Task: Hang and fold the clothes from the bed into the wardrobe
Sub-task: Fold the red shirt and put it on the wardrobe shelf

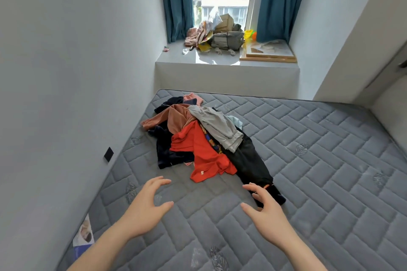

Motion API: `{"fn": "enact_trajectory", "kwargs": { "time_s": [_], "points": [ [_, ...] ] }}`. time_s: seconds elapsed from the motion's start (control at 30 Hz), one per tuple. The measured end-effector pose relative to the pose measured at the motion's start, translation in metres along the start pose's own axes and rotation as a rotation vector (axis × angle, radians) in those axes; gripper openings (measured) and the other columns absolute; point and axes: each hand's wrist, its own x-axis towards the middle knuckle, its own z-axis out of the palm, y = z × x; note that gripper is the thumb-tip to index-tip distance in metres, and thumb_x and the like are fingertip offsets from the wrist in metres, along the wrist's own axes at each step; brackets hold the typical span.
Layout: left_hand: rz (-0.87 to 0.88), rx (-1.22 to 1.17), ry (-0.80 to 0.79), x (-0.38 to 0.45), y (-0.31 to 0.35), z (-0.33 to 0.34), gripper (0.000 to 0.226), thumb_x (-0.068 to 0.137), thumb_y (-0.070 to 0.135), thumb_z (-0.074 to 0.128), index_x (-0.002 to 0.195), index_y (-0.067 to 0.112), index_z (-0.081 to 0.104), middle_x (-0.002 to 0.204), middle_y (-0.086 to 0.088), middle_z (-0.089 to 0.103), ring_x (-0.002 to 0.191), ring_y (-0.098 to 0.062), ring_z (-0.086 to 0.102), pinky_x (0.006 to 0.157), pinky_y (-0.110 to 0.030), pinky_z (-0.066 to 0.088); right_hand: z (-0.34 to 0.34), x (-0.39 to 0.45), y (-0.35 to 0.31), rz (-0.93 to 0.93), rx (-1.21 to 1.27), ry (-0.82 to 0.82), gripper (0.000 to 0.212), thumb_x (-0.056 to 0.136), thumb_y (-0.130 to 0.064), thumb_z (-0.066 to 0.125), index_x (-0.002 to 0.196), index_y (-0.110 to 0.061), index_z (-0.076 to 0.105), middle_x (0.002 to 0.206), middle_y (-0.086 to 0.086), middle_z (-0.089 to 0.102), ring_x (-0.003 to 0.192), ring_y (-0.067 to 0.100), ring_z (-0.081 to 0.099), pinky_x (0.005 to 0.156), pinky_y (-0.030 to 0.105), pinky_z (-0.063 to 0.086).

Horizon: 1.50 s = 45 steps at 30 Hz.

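Both our hands hold nothing: left hand [147, 201] and right hand [264, 207] spread, fingers loosely curved, above the grey mattress [319, 182]. Clothes pile [204, 138] lies just beyond. Right fingertips may touch the dark trousers [253, 165]; contact unclear. Red shirt [203, 156] between hands, farther off.

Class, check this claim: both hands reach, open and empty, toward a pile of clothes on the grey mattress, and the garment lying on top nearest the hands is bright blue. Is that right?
Not quite. In the head view, the garment nearest the hands is orange-red, not blue. The rest stands: the left hand and right hand reach, open and empty, toward the pile on the grey mattress.
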Motion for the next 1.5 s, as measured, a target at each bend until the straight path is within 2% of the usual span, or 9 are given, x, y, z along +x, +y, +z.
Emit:
{"fn": "enact_trajectory", "kwargs": {
  "time_s": [0.33, 0.53, 0.7, 0.97, 1.1, 1.2, 1.27, 1.37, 1.5],
  "points": [
    [-0.124, 0.197, -0.345, 0.166, -0.097, 0.053, 0.052, 0.094, 0.027, 0.067, 0.143, 0.026, 0.049, 0.153, 0.005, 0.036, 0.137, -0.011, 0.045, 0.108, -0.018, 0.035, 0.078, 0.082, 0.070, 0.257, -0.118, 0.034, 0.053, 0.089, -0.019, 0.076, 0.131, -0.042, 0.054, 0.133, -0.012, 0.054, 0.126, 0.010, 0.052, 0.101, 0.028, 0.041],
    [-0.157, 0.378, -0.462, 0.259, -0.136, 0.129, 0.053, 0.093, 0.026, 0.060, 0.145, 0.026, 0.049, 0.160, 0.001, 0.025, 0.124, -0.019, 0.057, 0.100, -0.029, 0.048, 0.095, 0.129, 0.178, 0.409, -0.246, 0.005, 0.058, 0.090, -0.023, 0.070, 0.141, -0.039, 0.047, 0.146, -0.013, 0.046, 0.122, 0.004, 0.047, 0.096, 0.023, 0.036],
    [-0.033, 0.654, -0.512, 0.327, -0.171, 0.201, 0.047, 0.092, 0.024, 0.057, 0.139, 0.030, 0.056, 0.165, -0.001, 0.017, 0.139, -0.027, 0.038, 0.107, -0.038, 0.046, 0.105, 0.158, 0.293, 0.576, -0.401, -0.047, 0.069, 0.093, -0.026, 0.062, 0.156, -0.032, 0.035, 0.167, -0.003, 0.023, 0.147, 0.020, 0.038, 0.112, 0.032, 0.038],
    [-0.096, 0.882, -0.622, 0.409, -0.226, 0.283, 0.058, 0.092, 0.024, 0.051, 0.149, 0.032, 0.051, 0.173, -0.002, -0.012, 0.158, -0.035, -0.001, 0.122, -0.048, 0.031, 0.167, 0.150, 0.411, 0.727, -0.433, -0.226, 0.084, 0.080, -0.039, 0.066, 0.157, -0.044, 0.033, 0.171, -0.010, 0.007, 0.147, 0.020, 0.040, 0.116, 0.028, 0.035],
    [-0.107, 0.886, -0.561, 0.417, -0.237, 0.301, 0.060, 0.097, 0.026, 0.047, 0.156, 0.015, 0.037, 0.172, -0.002, 0.006, 0.157, -0.039, 0.003, 0.124, -0.048, 0.026, 0.155, 0.157, 0.421, 0.708, -0.430, -0.229, 0.069, 0.084, -0.040, 0.067, 0.149, -0.047, 0.046, 0.167, -0.013, 0.017, 0.143, 0.011, 0.045, 0.114, 0.026, 0.035],
    [-0.054, 0.674, -0.371, 0.402, -0.223, 0.293, 0.040, 0.097, 0.022, 0.052, 0.136, 0.017, 0.060, 0.150, -0.002, 0.050, 0.139, -0.030, 0.043, 0.113, -0.041, 0.041, 0.133, 0.160, 0.415, 0.697, -0.367, -0.259, 0.061, 0.091, -0.038, 0.069, 0.149, -0.035, 0.050, 0.164, -0.006, 0.028, 0.145, 0.010, 0.042, 0.115, 0.021, 0.031],
    [-0.029, 0.482, -0.214, 0.383, -0.204, 0.275, 0.024, 0.094, 0.019, 0.061, 0.107, 0.031, 0.076, 0.118, 0.004, 0.071, 0.112, -0.022, 0.064, 0.101, -0.036, 0.050, 0.126, 0.158, 0.400, 0.728, -0.356, -0.252, 0.064, 0.092, -0.035, 0.068, 0.152, -0.027, 0.047, 0.159, 0.000, 0.039, 0.139, 0.014, 0.049, 0.109, 0.020, 0.038],
    [-0.073, 0.224, -0.146, 0.345, -0.164, 0.234, 0.030, 0.091, 0.014, 0.069, 0.076, 0.040, 0.074, 0.080, 0.015, 0.069, 0.077, -0.007, 0.064, 0.077, -0.027, 0.052, 0.123, 0.143, 0.358, 0.723, -0.354, -0.239, 0.064, 0.090, -0.034, 0.065, 0.150, -0.030, 0.044, 0.152, 0.001, 0.042, 0.127, 0.015, 0.058, 0.096, 0.024, 0.045],
    [-0.018, 0.100, -0.212, 0.268, -0.102, 0.167, 0.035, 0.097, 0.008, 0.060, 0.080, 0.035, 0.073, 0.062, 0.012, 0.061, 0.051, -0.005, 0.049, 0.056, -0.021, 0.041, 0.106, 0.124, 0.272, 0.572, -0.293, -0.187, 0.063, 0.087, -0.035, 0.064, 0.147, -0.036, 0.042, 0.147, -0.006, 0.045, 0.113, 0.007, 0.060, 0.093, 0.027, 0.047]
  ]
}}
